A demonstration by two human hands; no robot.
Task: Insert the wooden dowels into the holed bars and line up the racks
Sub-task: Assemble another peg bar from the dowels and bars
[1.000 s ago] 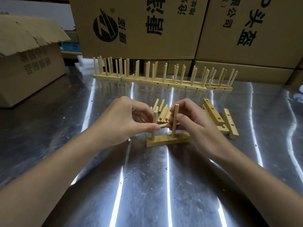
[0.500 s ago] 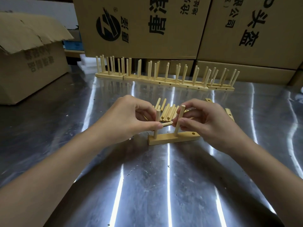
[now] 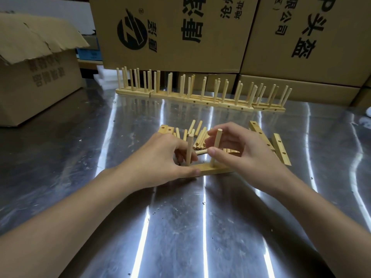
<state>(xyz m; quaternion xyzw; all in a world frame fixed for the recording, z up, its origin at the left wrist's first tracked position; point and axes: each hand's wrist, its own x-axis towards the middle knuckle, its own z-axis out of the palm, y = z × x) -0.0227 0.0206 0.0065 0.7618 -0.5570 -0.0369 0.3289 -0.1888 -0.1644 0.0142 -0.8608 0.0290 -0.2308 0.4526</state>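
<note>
On the shiny metal surface (image 3: 140, 227) a holed bar (image 3: 213, 169) lies flat just in front of the person, with two dowels standing upright in it. The left hand (image 3: 160, 162) grips the bar's left end. Its thumb lies along the front edge and its fingers curl in behind, so the left dowel (image 3: 190, 149) rises between them. The right hand (image 3: 243, 155) holds the right dowel (image 3: 216, 147). Its thumb tip is against the near side of the shaft and the forefinger curves round behind it higher up, while the other fingers are spread loosely. That hand also covers the right part of the bar. Directly behind both hands is a heap of loose dowels (image 3: 198, 135) lying at mixed angles. Spare bars (image 3: 280, 146) with their holes showing lie to the right of the heap, and two more bar ends (image 3: 166, 129) peek out at its left. Farther back, a long row of finished racks (image 3: 200, 98) stands end to end, their dowels pointing up, in front of stacked cardboard boxes (image 3: 170, 33). Another box (image 3: 36, 81), with its flap open, sits at the far left.
</note>
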